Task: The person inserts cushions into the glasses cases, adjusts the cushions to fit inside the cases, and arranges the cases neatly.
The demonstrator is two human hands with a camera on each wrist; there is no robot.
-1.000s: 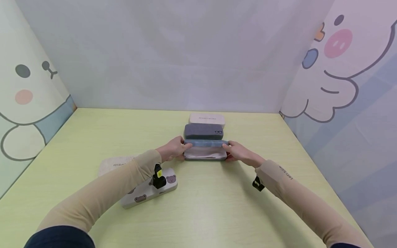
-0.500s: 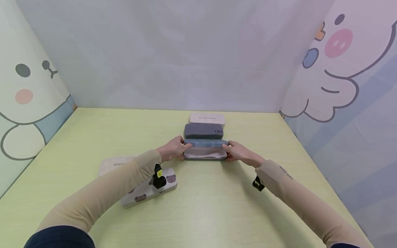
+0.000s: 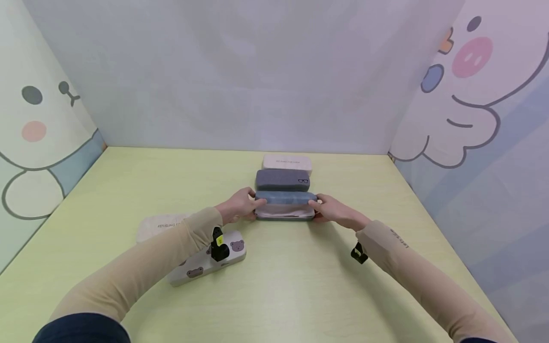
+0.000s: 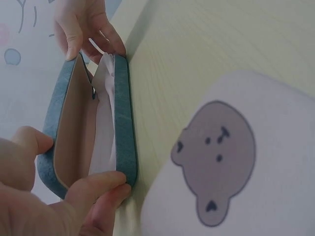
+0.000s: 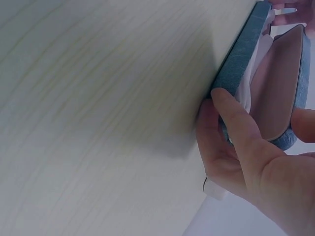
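Note:
A blue-green glasses case stands partly open on the table, its lid raised at the back. Inside lies a pale folded cloth, and the lid has a pinkish-brown lining. My left hand holds the case's left end, thumb on the lid and fingers at the base. At the opposite end my right hand grips lid and base in the same way. Whether anything lies under the cloth is hidden.
Behind the open case sit a dark grey-blue glasses case and a pale pink case. A white bear-print case and another pale lettered case lie at left, partly under my left forearm. Printed cloth walls surround the table.
Both hands keep their hold on the open glasses case. Its lid looks very slightly lower, and the head view has shifted a little. The other cases have not moved.

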